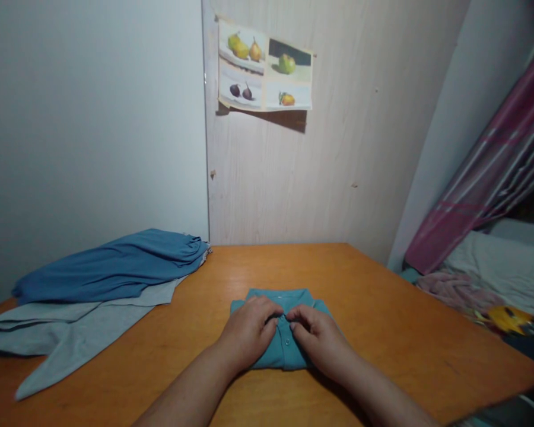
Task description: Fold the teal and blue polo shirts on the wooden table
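A small teal polo shirt, folded into a compact rectangle with its collar toward the wall and buttons showing, lies in the middle of the orange wooden table. My left hand rests on the shirt's left half, fingers curled and pressed onto the cloth near the button placket. My right hand lies on the right half, its fingertips bent and meeting the left hand's at the placket. Both hands press down on the fabric.
A blue garment lies on a grey garment at the table's left side. A fruit picture hangs on the wooden panel behind. To the right is a bed with a pink striped cloth and a yellow object.
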Demonstrator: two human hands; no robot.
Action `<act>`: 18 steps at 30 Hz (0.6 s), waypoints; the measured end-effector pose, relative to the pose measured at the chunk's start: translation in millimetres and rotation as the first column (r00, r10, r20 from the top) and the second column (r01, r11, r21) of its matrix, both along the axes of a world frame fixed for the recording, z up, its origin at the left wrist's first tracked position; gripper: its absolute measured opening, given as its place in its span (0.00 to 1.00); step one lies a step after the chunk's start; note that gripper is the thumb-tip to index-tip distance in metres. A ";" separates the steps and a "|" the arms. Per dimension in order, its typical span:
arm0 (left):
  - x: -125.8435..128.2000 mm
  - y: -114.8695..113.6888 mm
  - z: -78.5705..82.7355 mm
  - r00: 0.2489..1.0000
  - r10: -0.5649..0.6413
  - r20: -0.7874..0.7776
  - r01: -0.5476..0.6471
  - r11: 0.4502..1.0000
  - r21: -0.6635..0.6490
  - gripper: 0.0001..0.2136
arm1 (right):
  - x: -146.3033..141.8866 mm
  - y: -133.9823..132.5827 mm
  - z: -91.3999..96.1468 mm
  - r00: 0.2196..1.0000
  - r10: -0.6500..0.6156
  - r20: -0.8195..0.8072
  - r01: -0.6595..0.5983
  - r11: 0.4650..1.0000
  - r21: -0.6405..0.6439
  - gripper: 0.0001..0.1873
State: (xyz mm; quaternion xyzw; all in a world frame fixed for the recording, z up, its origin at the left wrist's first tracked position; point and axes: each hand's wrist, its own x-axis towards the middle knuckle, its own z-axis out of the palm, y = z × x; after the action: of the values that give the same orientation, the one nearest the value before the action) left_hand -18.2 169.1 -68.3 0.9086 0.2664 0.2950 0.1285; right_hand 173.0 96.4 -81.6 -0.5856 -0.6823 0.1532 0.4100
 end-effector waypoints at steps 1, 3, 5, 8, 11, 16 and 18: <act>-0.3 0.0 0.3 1.000 -0.006 -0.007 0.006 1.000 0.001 0.11 | 0.7 0.9 -0.7 1.000 0.011 0.010 -0.011 1.000 0.006 0.10; -0.4 0.1 0.8 1.000 -0.012 -0.020 0.013 1.000 0.002 0.11 | 1.7 1.8 -1.1 0.998 0.019 0.053 -0.020 1.000 0.015 0.11; 0.1 0.3 0.6 1.000 -0.005 -0.025 0.005 1.000 0.000 0.11 | 1.8 0.7 -0.6 0.994 -0.002 0.111 -0.001 1.000 0.023 0.12; 1.4 0.9 -0.7 1.000 0.012 -0.027 -0.012 1.000 -0.006 0.11 | 0.4 -3.4 1.5 0.981 -0.028 0.194 0.024 0.999 0.022 0.12; 2.2 1.1 -1.8 0.999 0.014 -0.036 -0.015 1.000 -0.016 0.11 | -1.2 -6.9 3.9 0.967 -0.021 0.253 0.019 1.000 0.008 0.13; 3.0 0.4 -0.9 0.998 0.020 -0.058 -0.021 1.000 -0.020 0.10 | -2.2 -7.8 4.6 0.952 -0.021 0.304 0.020 1.000 0.007 0.13; 3.7 -0.1 0.3 0.998 0.025 -0.065 -0.027 0.999 -0.021 0.10 | -2.0 -7.4 4.8 0.950 -0.017 0.313 0.017 1.000 0.003 0.13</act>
State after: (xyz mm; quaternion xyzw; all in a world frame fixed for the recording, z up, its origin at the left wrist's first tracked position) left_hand -14.5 169.0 -68.0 0.9127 0.2854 0.2640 0.1256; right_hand 171.0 89.0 -76.9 -0.6085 -0.7334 0.0550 0.2982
